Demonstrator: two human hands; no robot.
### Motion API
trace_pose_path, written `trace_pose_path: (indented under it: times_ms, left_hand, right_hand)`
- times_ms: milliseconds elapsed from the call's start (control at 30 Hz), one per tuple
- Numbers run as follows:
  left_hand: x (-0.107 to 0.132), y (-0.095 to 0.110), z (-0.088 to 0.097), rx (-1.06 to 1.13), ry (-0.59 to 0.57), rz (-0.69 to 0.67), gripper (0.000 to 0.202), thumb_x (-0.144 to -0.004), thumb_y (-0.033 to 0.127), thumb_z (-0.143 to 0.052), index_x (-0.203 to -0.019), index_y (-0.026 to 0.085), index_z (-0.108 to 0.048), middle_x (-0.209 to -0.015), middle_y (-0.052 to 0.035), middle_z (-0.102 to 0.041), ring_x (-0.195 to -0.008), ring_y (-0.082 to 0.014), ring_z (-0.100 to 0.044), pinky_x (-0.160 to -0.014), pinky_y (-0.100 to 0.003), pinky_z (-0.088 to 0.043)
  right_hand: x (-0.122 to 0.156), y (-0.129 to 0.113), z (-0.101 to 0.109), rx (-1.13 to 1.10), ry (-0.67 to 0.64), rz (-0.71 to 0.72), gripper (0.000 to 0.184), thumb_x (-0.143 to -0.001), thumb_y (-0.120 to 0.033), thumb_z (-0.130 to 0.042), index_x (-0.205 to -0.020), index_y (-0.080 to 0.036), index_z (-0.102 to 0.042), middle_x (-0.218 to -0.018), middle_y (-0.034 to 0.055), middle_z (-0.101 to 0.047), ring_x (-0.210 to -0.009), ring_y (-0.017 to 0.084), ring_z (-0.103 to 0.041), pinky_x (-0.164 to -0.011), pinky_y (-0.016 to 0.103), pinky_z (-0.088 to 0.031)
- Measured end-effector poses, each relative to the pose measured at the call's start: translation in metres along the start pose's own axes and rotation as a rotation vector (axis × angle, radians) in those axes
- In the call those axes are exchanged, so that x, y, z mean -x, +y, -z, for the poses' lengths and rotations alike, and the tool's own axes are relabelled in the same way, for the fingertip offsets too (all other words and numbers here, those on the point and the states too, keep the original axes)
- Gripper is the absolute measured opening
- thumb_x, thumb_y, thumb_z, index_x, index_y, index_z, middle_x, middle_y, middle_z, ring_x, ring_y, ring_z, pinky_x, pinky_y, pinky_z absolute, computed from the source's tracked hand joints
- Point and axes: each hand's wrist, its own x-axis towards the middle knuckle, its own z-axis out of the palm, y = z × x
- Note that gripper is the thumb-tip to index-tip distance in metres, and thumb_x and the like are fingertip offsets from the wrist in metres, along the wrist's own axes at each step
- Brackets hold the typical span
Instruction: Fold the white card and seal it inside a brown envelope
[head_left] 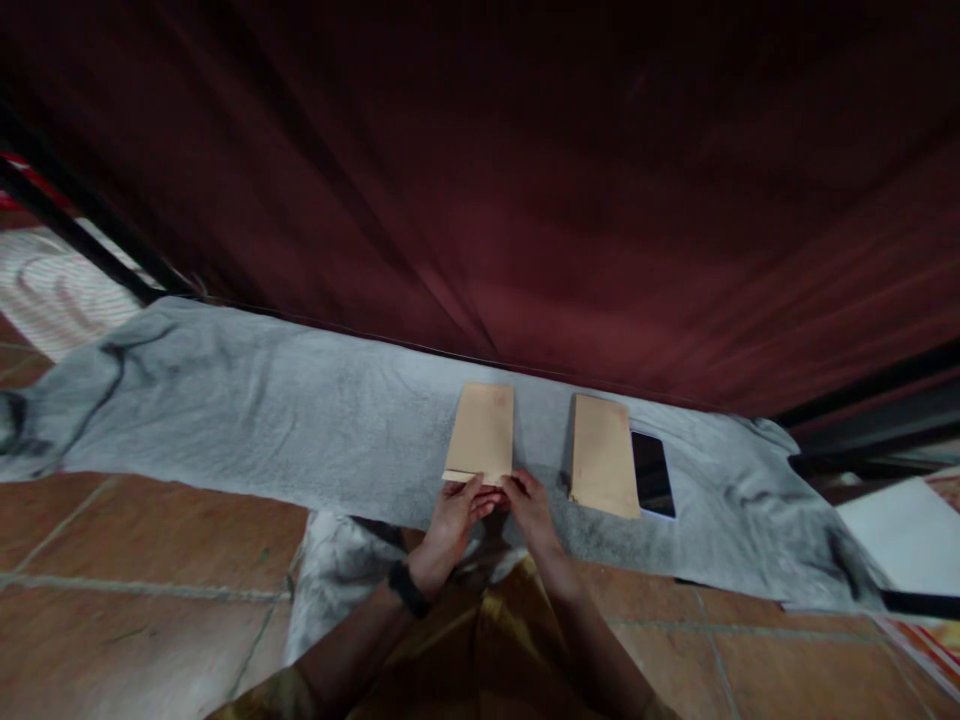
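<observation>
A brown paper envelope (484, 425) lies lengthwise on the grey cloth, with a narrow folded strip along its near edge. My left hand (451, 516) has thumb and fingers closed on that near edge, toward its middle. At the near right corner, my right hand (530, 508) pinches the same edge, and the fingertips of both hands almost meet beneath it. To the right rests what looks like a stack of similar brown envelopes (603, 455), touched by neither hand. A dark-screened phone (653, 475) lies right beside that stack.
The grey cloth (322, 400) covers a long, narrow surface. Behind it hangs a dark red curtain (480, 220). Dark metal bars (877, 385) stand at both ends. Terracotta tiles (180, 545) form the floor. A white flat sheet (907, 535) is at the far right.
</observation>
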Motion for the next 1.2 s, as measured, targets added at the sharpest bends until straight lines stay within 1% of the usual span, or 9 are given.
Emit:
trace_pose_path:
  times_ms: [67, 133, 233, 333, 433, 600, 900, 1067, 1200]
  left_hand:
    - [0.003, -0.003, 0.006, -0.092, -0.063, 0.020, 0.028, -0.081, 0.041, -0.076, -0.085, 0.014, -0.069, -0.082, -0.0097, -0.077, -0.070, -0.0178, -0.075, -0.063, -0.026, -0.058]
    - [0.006, -0.005, 0.013, -0.304, -0.115, -0.049, 0.031, -0.086, 0.047, -0.068, -0.086, 0.016, -0.069, -0.079, -0.0075, -0.076, -0.065, -0.0186, -0.073, -0.060, -0.029, -0.058]
    - [0.010, -0.005, 0.021, -0.813, -0.175, -0.461, 0.031, -0.097, 0.045, -0.052, -0.097, 0.020, -0.071, -0.093, -0.0089, -0.077, -0.084, -0.0227, -0.075, -0.078, -0.038, -0.061]
    - [0.011, -0.006, 0.025, -1.340, -0.270, -0.911, 0.039, -0.101, 0.036, -0.045, -0.132, 0.019, -0.062, -0.139, -0.0124, -0.065, -0.131, -0.0258, -0.059, -0.113, -0.045, -0.045]
    - [0.009, -0.015, 0.028, -1.727, -0.316, -1.078, 0.060, -0.100, 0.041, -0.048, -0.152, 0.011, -0.042, -0.158, -0.0172, -0.044, -0.149, -0.0277, -0.038, -0.122, -0.047, -0.032]
    - [0.004, -0.028, 0.037, -1.942, -0.270, -1.101, 0.075, -0.099, 0.053, -0.045, -0.157, 0.008, -0.031, -0.162, -0.0193, -0.036, -0.153, -0.0287, -0.028, -0.125, -0.049, -0.023]
    - [0.000, -0.027, 0.045, -2.038, -0.168, -1.057, 0.076, -0.097, 0.052, -0.051, -0.154, 0.004, -0.037, -0.162, -0.0202, -0.034, -0.154, -0.0300, -0.026, -0.126, -0.047, -0.021]
    - [0.003, -0.029, 0.038, -2.035, -0.137, -1.012, 0.078, -0.096, 0.051, -0.051, -0.156, 0.004, -0.033, -0.164, -0.0197, -0.031, -0.155, -0.0296, -0.022, -0.127, -0.047, -0.019]
    - [0.005, -0.028, 0.035, -2.035, -0.143, -0.995, 0.076, -0.097, 0.050, -0.047, -0.156, 0.005, -0.033, -0.163, -0.0185, -0.032, -0.155, -0.0291, -0.021, -0.127, -0.048, -0.019]
  right_hand:
    - [-0.006, 0.001, 0.004, 0.000, -0.008, -0.035, 0.022, -0.087, -0.037, -0.053, -0.079, -0.025, -0.070, -0.073, 0.0006, -0.076, -0.064, 0.019, -0.071, -0.060, 0.029, -0.058]
    - [-0.011, 0.002, 0.007, 0.010, -0.018, -0.093, 0.020, -0.085, -0.036, -0.053, -0.081, -0.024, -0.070, -0.069, -0.0004, -0.074, -0.057, 0.018, -0.069, -0.054, 0.027, -0.056]
    - [-0.014, 0.004, 0.011, -0.003, 0.002, -0.158, 0.021, -0.082, -0.036, -0.055, -0.090, -0.023, -0.070, -0.070, -0.0003, -0.073, -0.056, 0.018, -0.068, -0.051, 0.027, -0.056]
    - [-0.015, 0.003, 0.012, -0.051, 0.012, -0.180, 0.021, -0.079, -0.036, -0.058, -0.093, -0.023, -0.069, -0.073, -0.0004, -0.074, -0.056, 0.018, -0.068, -0.052, 0.028, -0.057]
    - [-0.014, 0.000, 0.014, -0.029, -0.012, -0.212, 0.019, -0.079, -0.035, -0.059, -0.092, -0.023, -0.067, -0.071, -0.0015, -0.072, -0.051, 0.016, -0.065, -0.048, 0.027, -0.054]
    - [-0.011, -0.003, 0.021, 0.106, -0.049, -0.221, 0.021, -0.083, -0.032, -0.055, -0.097, -0.023, -0.068, -0.062, -0.0028, -0.068, -0.043, 0.015, -0.058, -0.043, 0.026, -0.048]
    - [-0.011, -0.002, 0.022, 0.223, -0.029, -0.158, 0.021, -0.087, -0.031, -0.052, -0.097, -0.021, -0.066, -0.066, -0.0019, -0.070, -0.048, 0.015, -0.061, -0.046, 0.024, -0.047]
    - [-0.006, -0.006, 0.021, 0.477, 0.051, -0.022, 0.022, -0.093, -0.028, -0.049, -0.104, -0.020, -0.067, -0.080, 0.0028, -0.075, -0.068, 0.018, -0.070, -0.065, 0.027, -0.054]
    - [0.013, -0.009, 0.019, 0.677, 0.103, 0.209, 0.031, -0.101, -0.028, -0.042, -0.118, -0.018, -0.067, -0.106, 0.0117, -0.075, -0.094, 0.023, -0.071, -0.084, 0.035, -0.055]
